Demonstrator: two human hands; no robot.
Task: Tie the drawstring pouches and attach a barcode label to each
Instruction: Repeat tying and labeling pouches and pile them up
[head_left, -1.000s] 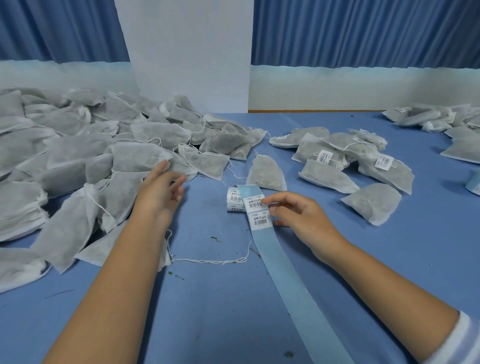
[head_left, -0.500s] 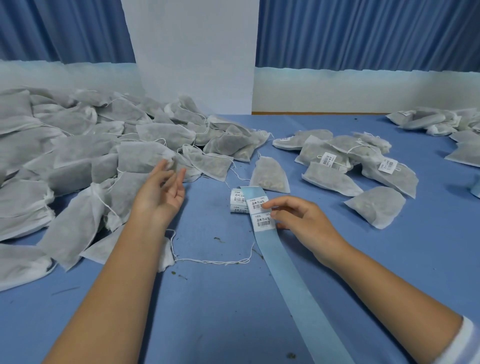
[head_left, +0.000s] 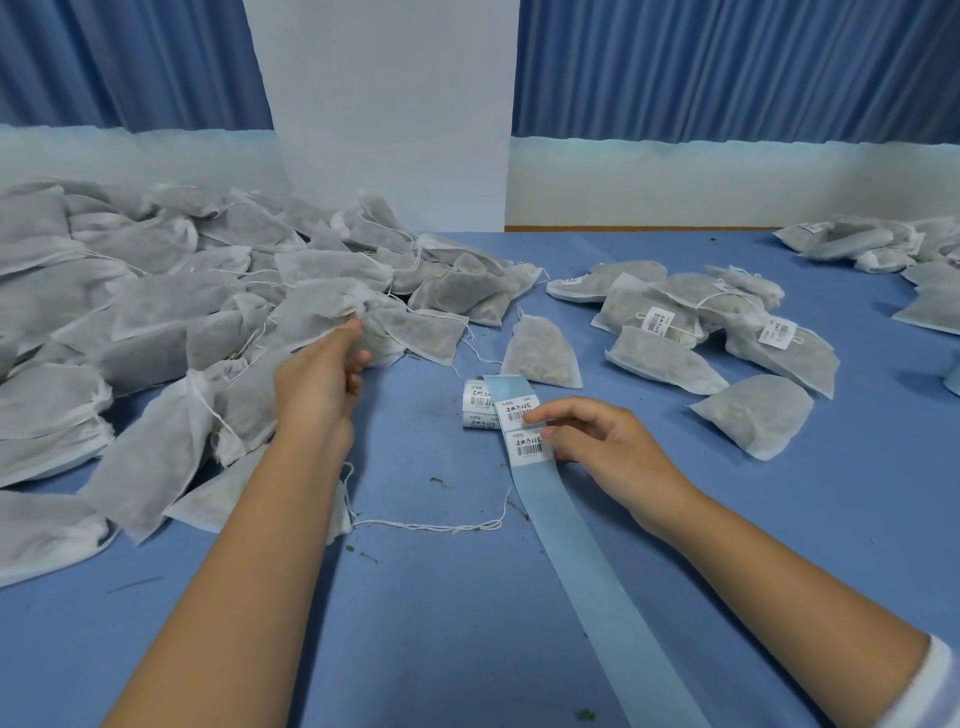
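**Change since the earlier frames.** The left hand (head_left: 319, 387) has gone from an open hover over the near edge of the heap (head_left: 130, 322) to a point farther in. Its fingertips (head_left: 358, 325) are now closed on the gathered mouth of one pouch (head_left: 317, 306). That pouch lies on the heap and is not yet lifted clear. The right hand (head_left: 608, 444) has hardly shifted.

**Near field.** The blue backing strip (head_left: 597, 577) runs bare from the lower edge across the table (head_left: 441, 649) toward the centre. A loose string (head_left: 431, 526) trails from beside the left forearm toward the strip.

**Middle field.** The right hand's fingers are loosely curled. Index and thumb meet at the right edge of the nearest barcode label (head_left: 525, 448), which sits on the strip. Whether a corner is pinched or merely touched cannot be told. The label roll (head_left: 477, 410) lies just beyond, against the strip's left side.

**Far field.** A single pouch (head_left: 540, 353) lies just behind the roll. The labelled pouches (head_left: 670, 322) lie well to the right. The heap, showing no labels, fills the left, and a blue curtain (head_left: 727, 67) hangs behind.

**Reading.** A new cycle appears to be starting, with a pouch selected and a label being readied. The pouch probably needs drawing to the centre and tying before the label goes on. Strings of neighbouring pouches may drag along with it.
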